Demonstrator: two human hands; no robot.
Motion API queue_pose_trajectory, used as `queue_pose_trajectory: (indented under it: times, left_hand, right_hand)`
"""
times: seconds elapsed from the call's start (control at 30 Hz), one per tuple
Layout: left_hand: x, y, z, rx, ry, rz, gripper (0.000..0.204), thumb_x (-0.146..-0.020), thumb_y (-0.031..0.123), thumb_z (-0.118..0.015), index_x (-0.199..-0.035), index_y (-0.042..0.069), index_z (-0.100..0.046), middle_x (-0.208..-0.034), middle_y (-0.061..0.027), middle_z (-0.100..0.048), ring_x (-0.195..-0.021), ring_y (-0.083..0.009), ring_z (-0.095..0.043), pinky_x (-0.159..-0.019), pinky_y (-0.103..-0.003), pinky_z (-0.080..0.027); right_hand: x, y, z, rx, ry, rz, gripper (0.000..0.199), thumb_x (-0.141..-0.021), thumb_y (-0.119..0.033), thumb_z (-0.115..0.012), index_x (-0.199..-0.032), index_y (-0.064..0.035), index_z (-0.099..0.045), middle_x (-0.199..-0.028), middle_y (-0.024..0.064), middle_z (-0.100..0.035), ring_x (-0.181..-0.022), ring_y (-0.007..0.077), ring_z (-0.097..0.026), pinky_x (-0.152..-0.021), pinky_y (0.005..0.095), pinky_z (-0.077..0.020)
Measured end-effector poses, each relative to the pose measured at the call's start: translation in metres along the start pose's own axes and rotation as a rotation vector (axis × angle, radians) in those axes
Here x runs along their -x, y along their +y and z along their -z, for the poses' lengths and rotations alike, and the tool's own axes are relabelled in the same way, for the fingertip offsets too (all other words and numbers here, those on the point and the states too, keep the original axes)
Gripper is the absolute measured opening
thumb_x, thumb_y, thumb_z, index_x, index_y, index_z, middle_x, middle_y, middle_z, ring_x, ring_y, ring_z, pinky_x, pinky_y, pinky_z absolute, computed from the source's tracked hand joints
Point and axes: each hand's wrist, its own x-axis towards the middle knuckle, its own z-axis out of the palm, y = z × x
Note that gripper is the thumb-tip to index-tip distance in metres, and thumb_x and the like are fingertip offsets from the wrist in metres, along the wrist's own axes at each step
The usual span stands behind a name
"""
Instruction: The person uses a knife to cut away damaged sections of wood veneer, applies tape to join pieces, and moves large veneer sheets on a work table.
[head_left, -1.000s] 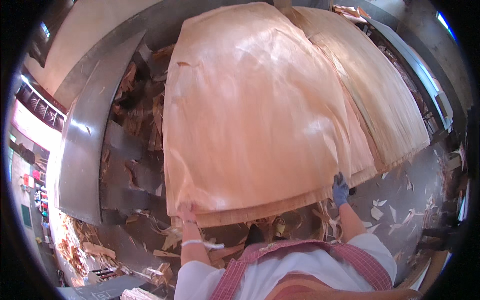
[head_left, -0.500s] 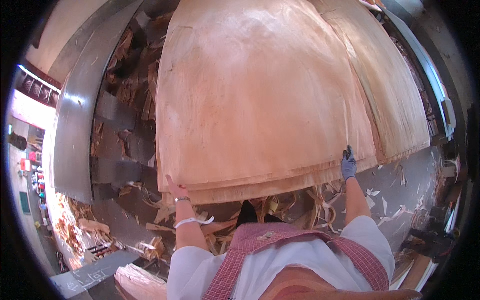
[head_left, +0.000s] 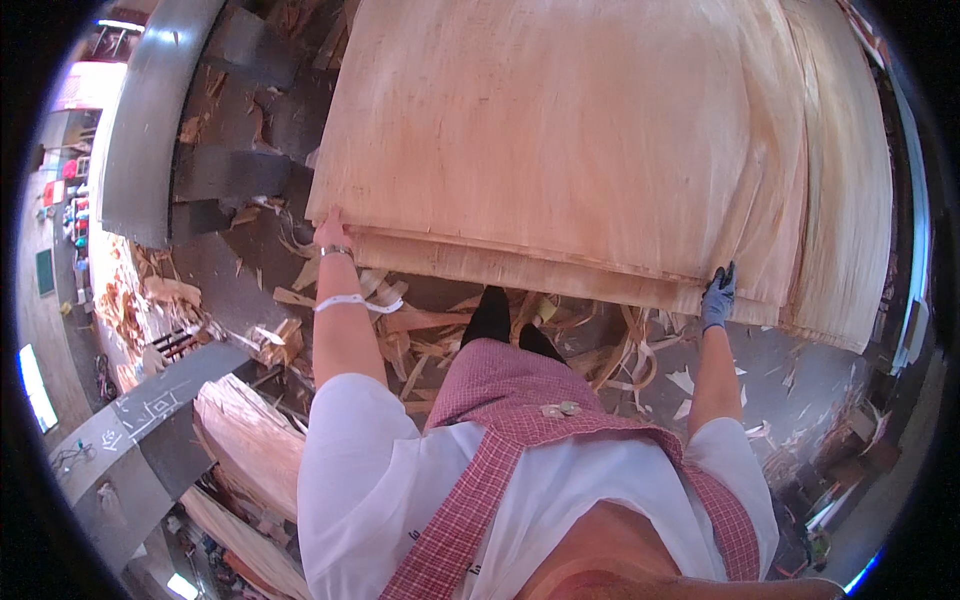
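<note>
A large, thin, pale wood veneer sheet (head_left: 540, 130) lies on top of a stack of similar sheets (head_left: 520, 277). My bare left hand (head_left: 333, 232), with a band at the wrist, is closed on its near left corner. That corner juts left past the sheets below. On the right, my right hand (head_left: 718, 297) wears a grey-blue glove with dark fingertips and pinches the near edge. Wrinkles run through the veneer above that hand. The parts of my fingers under the sheet are hidden.
Veneer scraps (head_left: 420, 330) litter the floor around my feet. A long grey metal surface (head_left: 150, 130) runs along the left side. At lower left stands a grey beam (head_left: 150, 400) with chalk-like marks, beside more stacked veneer (head_left: 250, 440). Another layer of veneer (head_left: 845, 200) extends at the right.
The view has tilted and shifted, so both hands appear higher, the left one most. The top sheet's near left corner has moved out past the sheets beneath. Both hands keep their hold.
</note>
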Motion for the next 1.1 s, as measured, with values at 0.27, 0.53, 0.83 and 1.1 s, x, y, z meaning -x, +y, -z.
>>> queue_pose_trajectory:
  times: [0.27,0.53,0.83,1.1]
  left_hand:
    - [0.015,-0.008,-0.025,0.113,0.042,0.141,0.026,-0.077,0.014,-0.079,-0.091,0.001,-0.062,-0.085,-0.0082,-0.064,-0.064,-0.0194,-0.06,-0.046,-0.03,-0.051]
    - [-0.023,-0.032,-0.014,-0.019,-0.166,0.187,0.025,-0.095,0.025,-0.058,-0.074,0.011,-0.055,-0.064,0.0001,-0.05,-0.056,-0.0126,-0.051,-0.046,-0.023,-0.042]
    - [-0.029,-0.02,-0.009,-0.17,-0.243,0.239,0.017,-0.085,0.023,-0.062,-0.074,0.012,-0.054,-0.068,-0.0017,-0.053,-0.046,-0.0124,-0.045,-0.037,-0.023,-0.035]
    - [-0.004,-0.008,-0.013,-0.277,-0.234,0.208,0.026,-0.092,0.029,-0.053,-0.071,0.015,-0.052,-0.057,-0.0009,-0.047,-0.041,-0.0153,-0.044,-0.033,-0.027,-0.034]
  right_hand:
    - [0.007,-0.003,0.011,0.136,0.01,0.053,0.054,-0.1,-0.039,-0.044,-0.142,-0.0049,-0.044,-0.139,0.018,-0.051,-0.124,0.0361,-0.052,-0.102,0.0406,-0.0413]
    - [0.005,-0.003,0.007,0.191,0.042,-0.021,0.051,-0.099,-0.039,-0.045,-0.138,-0.0067,-0.049,-0.132,0.0197,-0.056,-0.117,0.0383,-0.056,-0.097,0.0442,-0.0449]
    - [0.014,-0.004,0.005,-0.031,0.123,-0.115,0.048,-0.095,-0.04,-0.054,-0.136,-0.0147,-0.053,-0.12,0.0163,-0.065,-0.104,0.034,-0.064,-0.09,0.0399,-0.0492]
    - [0.023,-0.004,0.014,-0.025,0.057,-0.25,0.052,-0.095,-0.041,-0.054,-0.141,-0.0191,-0.046,-0.115,0.0198,-0.065,-0.103,0.0378,-0.063,-0.088,0.0452,-0.0481]
